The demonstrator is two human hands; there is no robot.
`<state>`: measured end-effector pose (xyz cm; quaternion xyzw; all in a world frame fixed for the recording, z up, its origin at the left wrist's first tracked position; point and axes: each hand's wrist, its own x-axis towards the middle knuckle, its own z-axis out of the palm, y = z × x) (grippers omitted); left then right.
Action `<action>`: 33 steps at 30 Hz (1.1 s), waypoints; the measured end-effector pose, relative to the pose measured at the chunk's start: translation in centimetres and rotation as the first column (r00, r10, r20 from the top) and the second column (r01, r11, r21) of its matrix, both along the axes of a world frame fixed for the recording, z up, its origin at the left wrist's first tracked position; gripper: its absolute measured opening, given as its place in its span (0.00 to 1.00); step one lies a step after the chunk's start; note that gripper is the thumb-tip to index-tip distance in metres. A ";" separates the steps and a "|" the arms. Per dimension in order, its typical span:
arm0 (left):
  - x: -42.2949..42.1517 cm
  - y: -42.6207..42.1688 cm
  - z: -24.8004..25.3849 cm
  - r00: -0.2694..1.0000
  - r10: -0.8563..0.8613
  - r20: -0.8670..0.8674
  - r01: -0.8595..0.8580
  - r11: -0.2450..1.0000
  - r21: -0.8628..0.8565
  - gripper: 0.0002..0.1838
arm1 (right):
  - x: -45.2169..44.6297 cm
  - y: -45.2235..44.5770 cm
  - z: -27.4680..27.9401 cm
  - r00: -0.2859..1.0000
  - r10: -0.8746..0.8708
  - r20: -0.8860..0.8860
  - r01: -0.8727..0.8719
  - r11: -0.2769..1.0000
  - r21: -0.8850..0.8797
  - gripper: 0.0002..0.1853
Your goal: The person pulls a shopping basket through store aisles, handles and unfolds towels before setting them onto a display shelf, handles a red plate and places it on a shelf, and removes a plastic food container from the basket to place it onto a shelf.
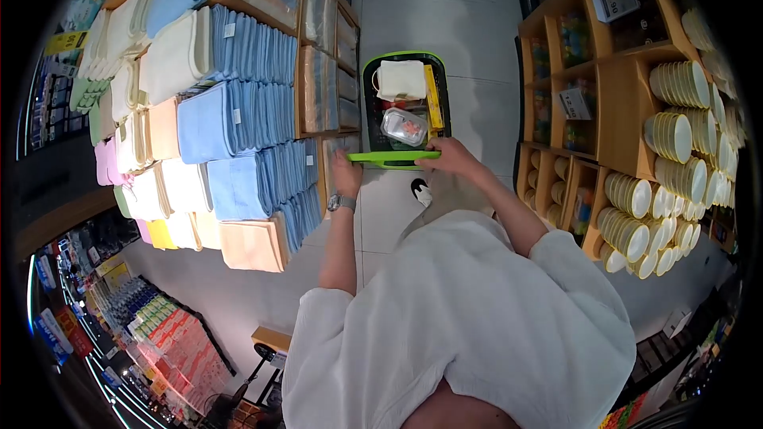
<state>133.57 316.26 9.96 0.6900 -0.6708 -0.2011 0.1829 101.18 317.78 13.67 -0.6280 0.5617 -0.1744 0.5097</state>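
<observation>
Of my own I counted two hands: one left hand (345, 175) and one right hand (456, 157). I wore one watch (342, 202) and showed one shoe (421, 191).

I had one basket (405, 55) with one green handle (395, 156). Contents I could count: one white cloth (401, 79), one yellow box (433, 97), one clear container (395, 119).

Two price signs (615, 0) stood at right; blue towels (250, 107), too overlapped for my count, showed three white labels (237, 116).

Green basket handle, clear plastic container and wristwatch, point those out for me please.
Green basket handle (391, 156): head view, on the middle of the bar.
Clear plastic container (404, 126): head view, on the middle of its top.
Wristwatch (342, 202): head view, where the case meets the band.
</observation>
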 end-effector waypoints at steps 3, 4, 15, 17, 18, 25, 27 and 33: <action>-0.8 -3.9 -0.5 0.989 0.068 -0.131 -0.058 0.995 0.076 0.15 | -1.5 -4.3 -0.6 0.998 -0.057 0.012 0.057 0.998 0.015 0.30; -1.1 -4.9 -0.7 0.990 0.067 -0.125 -0.056 0.995 0.088 0.15 | -2.0 -5.7 -0.6 0.998 -0.060 0.017 0.059 0.998 0.028 0.30; -3.0 -17.6 -9.1 0.962 0.211 -0.173 -0.184 0.970 0.157 0.22 | -4.6 -14.8 -13.3 0.881 -0.472 -0.036 0.463 0.874 -0.145 0.39; -4.1 -20.0 -9.4 0.966 0.192 -0.173 -0.157 0.968 0.198 0.23 | -4.5 -14.9 -14.9 0.851 -0.522 -0.057 0.509 0.847 -0.154 0.41; -4.2 -21.2 -10.0 0.972 0.171 -0.164 -0.132 0.965 0.227 0.23 | -4.2 -15.2 -15.5 0.819 -0.570 -0.063 0.555 0.815 -0.168 0.42; -4.5 -26.9 -20.1 0.978 0.172 -0.115 -0.131 0.945 0.299 0.27 | -3.7 -19.3 -21.9 0.785 -0.589 -0.193 0.538 0.802 -0.260 0.47; -4.9 -29.3 -22.5 0.976 0.210 -0.067 -0.174 0.922 0.346 0.28 | -3.5 -21.1 -24.2 0.774 -0.591 -0.228 0.561 0.806 -0.190 0.48; -2.5 -31.6 -29.8 0.944 0.076 -0.322 0.049 0.930 0.365 0.32 | -4.0 -24.5 -32.2 0.754 -0.581 -0.307 0.591 0.804 -0.071 0.41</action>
